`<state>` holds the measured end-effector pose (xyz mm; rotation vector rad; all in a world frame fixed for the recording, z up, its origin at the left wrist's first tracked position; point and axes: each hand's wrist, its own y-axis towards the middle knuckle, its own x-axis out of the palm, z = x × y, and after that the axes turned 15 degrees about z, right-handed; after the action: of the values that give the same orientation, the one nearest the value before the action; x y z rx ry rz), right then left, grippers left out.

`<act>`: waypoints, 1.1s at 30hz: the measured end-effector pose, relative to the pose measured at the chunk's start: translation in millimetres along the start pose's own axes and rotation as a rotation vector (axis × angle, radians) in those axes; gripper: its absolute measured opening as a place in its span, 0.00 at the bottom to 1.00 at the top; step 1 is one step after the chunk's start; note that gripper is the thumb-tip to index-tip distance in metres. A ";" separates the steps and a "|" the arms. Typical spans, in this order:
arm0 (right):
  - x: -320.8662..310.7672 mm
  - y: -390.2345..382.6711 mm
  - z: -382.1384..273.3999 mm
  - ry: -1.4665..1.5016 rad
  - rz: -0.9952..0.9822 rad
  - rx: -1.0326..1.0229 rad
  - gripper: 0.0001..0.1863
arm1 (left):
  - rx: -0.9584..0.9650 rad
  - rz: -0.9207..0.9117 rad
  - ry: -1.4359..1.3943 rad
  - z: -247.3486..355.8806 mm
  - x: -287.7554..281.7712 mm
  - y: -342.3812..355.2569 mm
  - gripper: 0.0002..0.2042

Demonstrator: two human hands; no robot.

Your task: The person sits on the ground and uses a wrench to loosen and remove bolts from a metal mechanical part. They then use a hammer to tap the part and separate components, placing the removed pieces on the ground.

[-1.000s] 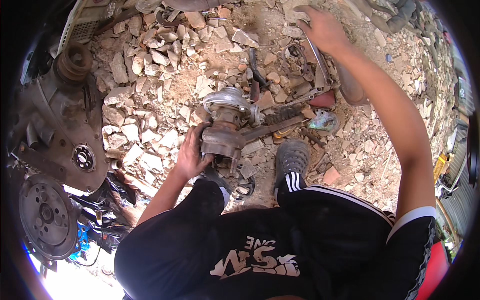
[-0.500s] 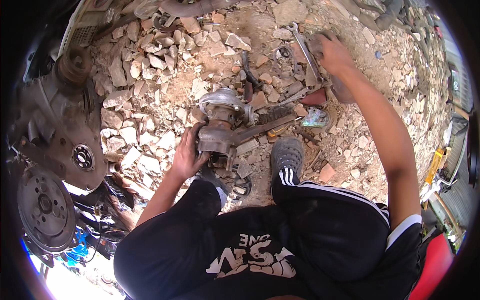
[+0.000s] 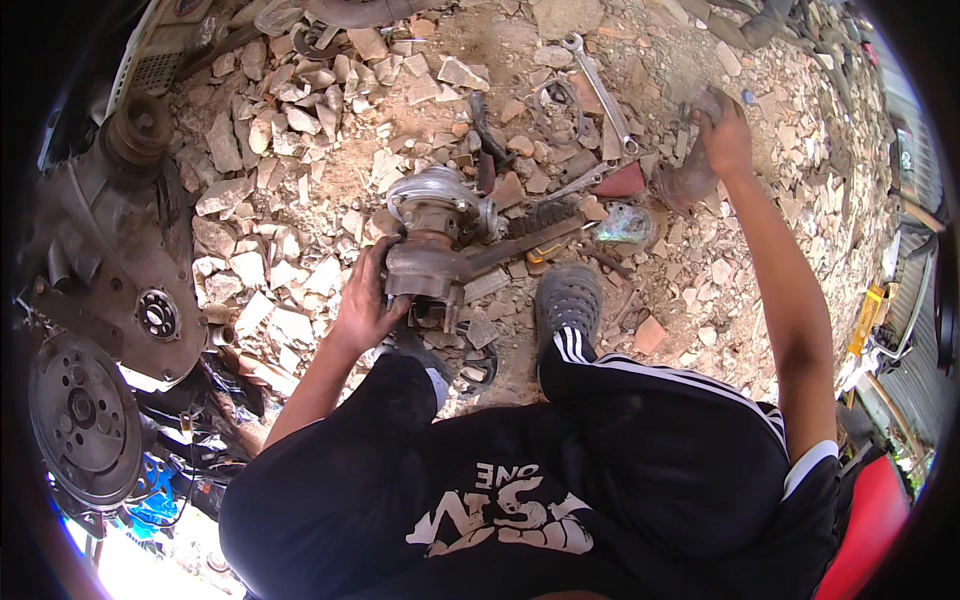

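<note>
My left hand (image 3: 362, 305) is closed around the lower side of a turbocharger (image 3: 432, 255). Its silvery round housing faces up and its rusty brown housing sits below, above the ground by my left foot. Farther off to the right, my right hand (image 3: 727, 138) grips the upper end of a curved rusty pipe (image 3: 686, 180), whose lower end is at the ground. Left of that pipe lie a combination wrench (image 3: 603, 95), a second wrench (image 3: 582, 184) and a dark red piece (image 3: 621, 181). A flat metal gasket (image 3: 556, 110) lies beside the first wrench.
Broken stones (image 3: 290, 120) cover the ground. A brown bar (image 3: 520, 244), a yellow-handled tool (image 3: 548, 251) and a clear plastic bag (image 3: 622, 226) lie ahead of my right shoe (image 3: 569, 305). At the left stands a large engine part (image 3: 110, 260) with a round pulley (image 3: 85, 408).
My right hand has moved right and slightly nearer, and the pipe's upper end has swung right with it. The left hand stays on the turbocharger. The view has shifted slightly.
</note>
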<state>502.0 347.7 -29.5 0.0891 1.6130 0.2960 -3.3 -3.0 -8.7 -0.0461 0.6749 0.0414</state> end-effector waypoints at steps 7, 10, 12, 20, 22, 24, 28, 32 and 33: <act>-17.0 -37.4 -104.1 0.074 -0.024 -0.523 0.34 | -0.014 0.013 0.013 1.3 -0.6 -2.2 0.40; -7.9 -49.4 -140.5 0.088 -0.209 -0.343 0.35 | -0.026 0.014 0.001 1.5 0.2 -3.5 0.41; -0.8 -50.2 -146.6 0.062 -0.282 -0.244 0.35 | -0.024 0.009 -0.008 2.1 -0.3 -2.3 0.41; 16.3 -24.9 -98.1 0.047 -0.271 -0.202 0.32 | 0.028 0.022 -0.028 -0.3 1.7 -2.4 0.40; 12.8 -24.4 -90.0 0.054 -0.237 -0.142 0.28 | -0.028 -0.009 -0.040 -0.9 1.4 -5.1 0.41; 12.0 -29.2 -88.8 0.085 -0.252 -0.174 0.27 | -0.038 -0.013 -0.028 -2.1 0.5 -5.5 0.41; 14.6 -36.9 -87.9 0.181 -0.182 -0.156 0.28 | 0.004 0.010 0.001 -1.5 2.8 -3.0 0.40; 11.9 -40.0 -82.3 0.287 -0.039 -0.222 0.28 | -0.008 0.003 -0.021 1.9 1.6 -3.1 0.41; 13.1 -39.4 -81.3 0.304 0.026 -0.259 0.27 | 0.009 0.009 -0.018 1.0 2.0 -2.7 0.41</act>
<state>425.5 301.9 -48.8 -0.1397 1.8602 0.5564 -0.9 -5.6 -9.1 -0.0337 0.6575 0.0472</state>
